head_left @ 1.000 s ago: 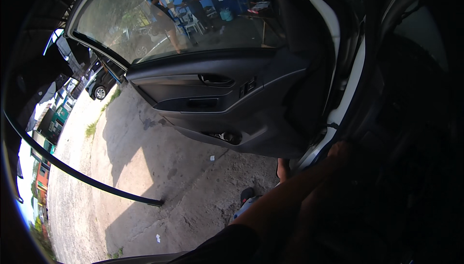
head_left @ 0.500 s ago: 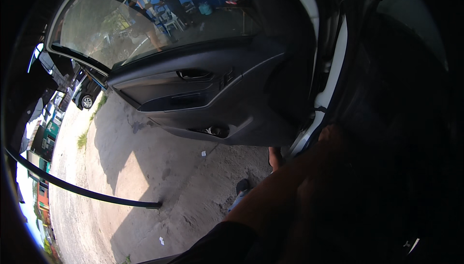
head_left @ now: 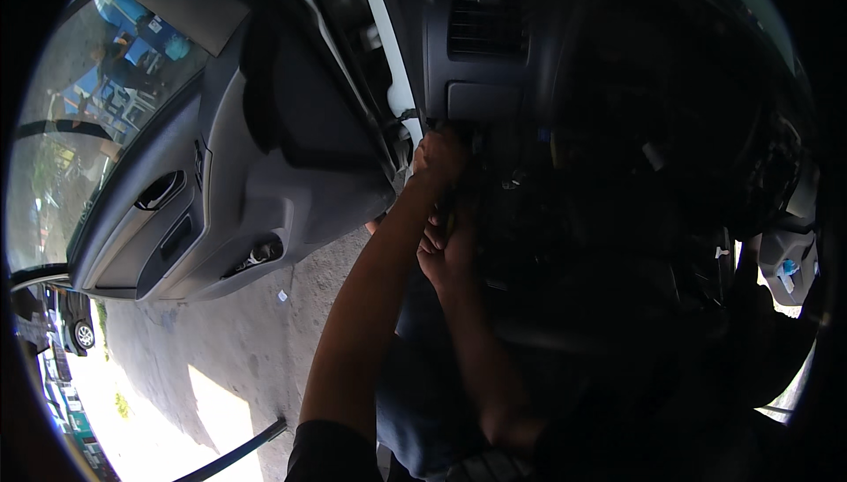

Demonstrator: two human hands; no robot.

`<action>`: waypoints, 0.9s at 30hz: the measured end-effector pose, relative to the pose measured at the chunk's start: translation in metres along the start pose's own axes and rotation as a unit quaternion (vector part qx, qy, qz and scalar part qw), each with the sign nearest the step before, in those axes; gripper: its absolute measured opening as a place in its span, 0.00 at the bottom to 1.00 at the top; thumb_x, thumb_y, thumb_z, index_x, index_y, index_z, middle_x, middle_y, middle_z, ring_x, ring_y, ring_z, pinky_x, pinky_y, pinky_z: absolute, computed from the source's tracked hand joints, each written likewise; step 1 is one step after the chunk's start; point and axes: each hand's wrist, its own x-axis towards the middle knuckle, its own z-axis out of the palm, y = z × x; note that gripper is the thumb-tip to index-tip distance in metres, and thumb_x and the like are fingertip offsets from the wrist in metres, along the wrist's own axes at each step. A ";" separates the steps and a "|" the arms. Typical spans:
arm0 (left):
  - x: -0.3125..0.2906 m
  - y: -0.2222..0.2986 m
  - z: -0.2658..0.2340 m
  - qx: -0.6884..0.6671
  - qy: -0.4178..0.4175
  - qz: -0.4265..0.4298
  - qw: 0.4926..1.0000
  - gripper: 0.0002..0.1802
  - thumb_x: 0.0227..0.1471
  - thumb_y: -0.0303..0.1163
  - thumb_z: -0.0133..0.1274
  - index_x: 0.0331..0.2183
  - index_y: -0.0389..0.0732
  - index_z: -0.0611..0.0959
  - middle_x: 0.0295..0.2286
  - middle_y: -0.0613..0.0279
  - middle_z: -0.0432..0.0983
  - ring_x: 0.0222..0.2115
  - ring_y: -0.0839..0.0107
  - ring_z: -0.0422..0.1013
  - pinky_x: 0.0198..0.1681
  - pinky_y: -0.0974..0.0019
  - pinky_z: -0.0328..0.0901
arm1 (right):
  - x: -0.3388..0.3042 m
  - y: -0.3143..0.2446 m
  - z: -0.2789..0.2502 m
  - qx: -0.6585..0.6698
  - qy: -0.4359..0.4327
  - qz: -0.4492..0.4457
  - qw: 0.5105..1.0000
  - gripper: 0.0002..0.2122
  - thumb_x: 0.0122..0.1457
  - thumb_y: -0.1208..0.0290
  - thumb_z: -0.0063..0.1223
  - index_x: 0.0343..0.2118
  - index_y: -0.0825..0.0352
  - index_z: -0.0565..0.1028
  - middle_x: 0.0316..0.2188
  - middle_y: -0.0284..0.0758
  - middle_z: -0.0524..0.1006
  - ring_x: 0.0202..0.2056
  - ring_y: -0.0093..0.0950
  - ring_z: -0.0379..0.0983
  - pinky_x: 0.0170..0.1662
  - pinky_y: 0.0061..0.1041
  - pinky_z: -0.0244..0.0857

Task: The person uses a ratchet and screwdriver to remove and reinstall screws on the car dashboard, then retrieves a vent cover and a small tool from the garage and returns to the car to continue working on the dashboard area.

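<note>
My left hand (head_left: 439,157) reaches to the lower outer corner of the car's dashboard (head_left: 503,85), beside the door opening. Its fingers look curled in, and whatever they grip is lost in the dark. Just below it is my right hand (head_left: 447,248), fingers bent toward the same dim spot under the dash. Anything in that hand is too dark to name. My left forearm passes in front of the door frame. Small pale bits (head_left: 512,184) show in the shadow right of the hands.
The open car door (head_left: 221,155) stands at the left, its window reflecting people and blue things. Above the hands is an air vent (head_left: 488,5). Sandy ground (head_left: 291,341) lies below the door. Another door panel (head_left: 788,261) shows at the far right.
The view has swung right, bringing the dashboard and both my hands into sight. The open door now sits farther left. Before, my hands were mostly in darkness at the door frame.
</note>
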 end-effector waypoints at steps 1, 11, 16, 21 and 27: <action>-0.001 0.002 -0.001 -0.048 -0.002 -0.038 0.998 0.19 0.58 0.37 0.49 0.43 0.31 0.79 0.38 0.37 0.81 0.41 0.43 0.79 0.44 0.49 0.75 | 0.002 0.002 0.001 -0.073 0.021 -0.035 0.996 0.12 0.71 0.57 0.45 0.40 0.59 0.75 0.20 0.28 0.73 0.10 0.16 0.57 0.14 0.16 0.44; -0.018 0.005 -0.010 -0.099 0.065 -0.031 0.992 0.24 0.59 0.41 0.50 0.51 0.34 0.74 0.33 0.33 0.80 0.38 0.36 0.78 0.44 0.42 0.73 | 0.005 -0.001 -0.011 -0.062 -0.001 -0.018 0.998 0.15 0.73 0.59 0.39 0.45 0.66 0.72 0.23 0.30 0.72 0.13 0.15 0.58 0.16 0.16 0.49; -0.017 0.003 -0.005 -0.141 0.052 -0.023 0.988 0.23 0.59 0.42 0.50 0.49 0.35 0.75 0.32 0.31 0.80 0.37 0.36 0.78 0.43 0.42 0.73 | 0.003 -0.012 -0.021 0.177 -0.086 0.096 0.976 0.18 0.73 0.58 0.36 0.52 0.67 0.72 0.24 0.32 0.73 0.11 0.15 0.55 0.15 0.15 0.48; -0.012 0.000 -0.003 -0.120 0.085 -0.006 0.989 0.22 0.59 0.43 0.50 0.47 0.35 0.77 0.33 0.32 0.80 0.38 0.36 0.78 0.44 0.43 0.73 | 0.000 -0.007 -0.013 0.120 -0.090 0.069 0.986 0.18 0.73 0.57 0.37 0.48 0.66 0.73 0.24 0.31 0.72 0.11 0.15 0.55 0.15 0.15 0.48; -0.015 0.013 -0.017 -0.126 0.024 -0.074 0.989 0.16 0.55 0.34 0.50 0.40 0.33 0.83 0.37 0.35 0.81 0.41 0.42 0.79 0.47 0.49 0.74 | 0.004 0.002 0.001 -0.347 0.187 -0.124 0.911 0.15 0.73 0.56 0.41 0.43 0.63 0.73 0.24 0.29 0.71 0.12 0.16 0.57 0.15 0.15 0.49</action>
